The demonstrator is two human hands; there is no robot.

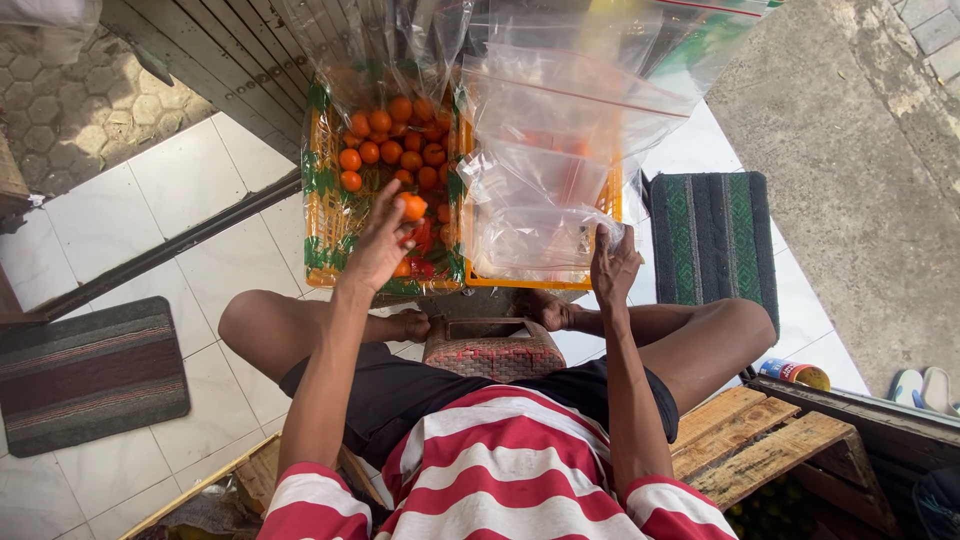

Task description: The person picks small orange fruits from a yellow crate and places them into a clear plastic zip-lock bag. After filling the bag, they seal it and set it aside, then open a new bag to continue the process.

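Observation:
My left hand (382,245) is raised over an orange crate (322,215) lined with clear plastic and holds a small orange fruit (411,206) at its fingertips. Many more small orange fruits (395,140) lie in that crate. My right hand (613,262) pinches the lower edge of a clear zip bag (540,160) that lies over a second orange crate (530,282) beside the first. I sit cross-legged on white tiles, in a red and white striped shirt.
A small woven basket (495,350) sits between my feet. A green striped mat (712,235) lies to the right, a grey doormat (90,370) to the left. A wooden pallet (760,440), a can (795,373) and sandals (925,388) are at the right.

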